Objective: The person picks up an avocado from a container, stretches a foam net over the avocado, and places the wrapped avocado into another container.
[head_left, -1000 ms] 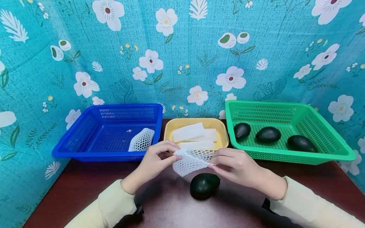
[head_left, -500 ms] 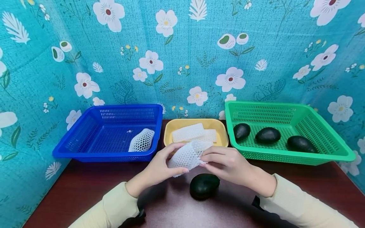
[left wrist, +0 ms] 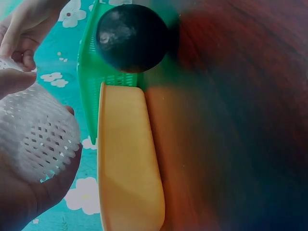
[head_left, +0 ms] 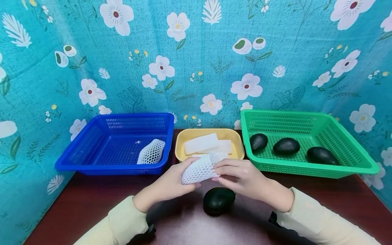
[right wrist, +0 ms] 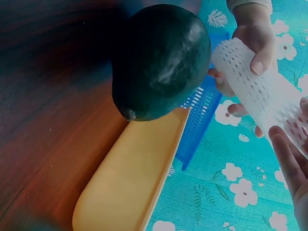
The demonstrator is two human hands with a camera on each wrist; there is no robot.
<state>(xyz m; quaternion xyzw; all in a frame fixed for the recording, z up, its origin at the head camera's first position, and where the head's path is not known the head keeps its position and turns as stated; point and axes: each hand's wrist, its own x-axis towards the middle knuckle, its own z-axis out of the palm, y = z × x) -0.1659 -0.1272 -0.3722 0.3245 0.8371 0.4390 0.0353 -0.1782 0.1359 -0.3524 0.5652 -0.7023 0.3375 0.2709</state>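
A: Which colours are we distinguishing?
B: We are seeing a blue basket (head_left: 107, 169), a green basket (head_left: 315, 169), a yellow tray (left wrist: 127, 154), a reddish-brown tabletop (head_left: 95, 200), cream cuffs (head_left: 127, 216) and a blackish-green fruit (head_left: 218, 201).
A: And which patterns?
B: We are observing a white mesh net (head_left: 199, 170) and a turquoise cloth (head_left: 199, 54) printed with white flowers (head_left: 211, 104).

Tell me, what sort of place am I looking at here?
Probably a small fruit-packing station on a tabletop: avocados sit in a green plastic basket, white foam net sleeves lie in a yellow tray, and a floral cloth hangs behind.
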